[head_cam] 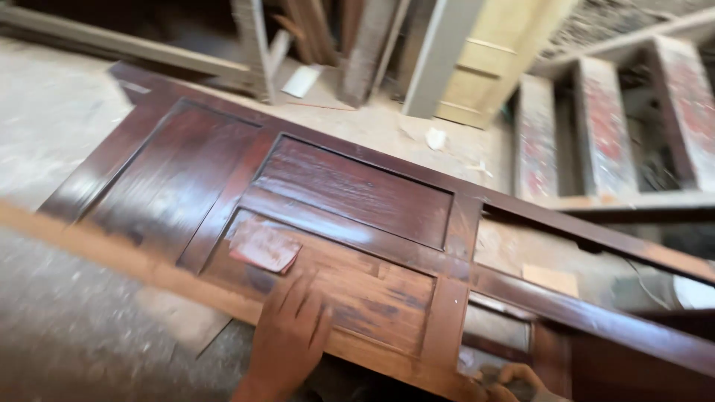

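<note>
Dusty concrete floor (52, 126), workshop setting, pale timber offcuts and one cream panelled door (488, 59) leaning at the back; three red-stained, worn boards (605, 126) stand in a frame at right. One dark red-brown panelled door (350, 193) lies flat and diagonal across the view: glossy varnish on the far panels, near panel (357, 290) rubbed down to matte bare orange-brown wood with dark patches left. One sheet of sandpaper (262, 247), reddish, roughly rectangular, dusty, sits on that rubbed panel's left end. Left hand (290, 335) lies flat on the same panel, fingers spread, grip wide open, holding nothing; fingertips just beside the sandpaper, cannot tell if touching. Right hand (514, 381) at the door's near edge, fingers curled over it; mostly cut off by frame, blurred.
</note>
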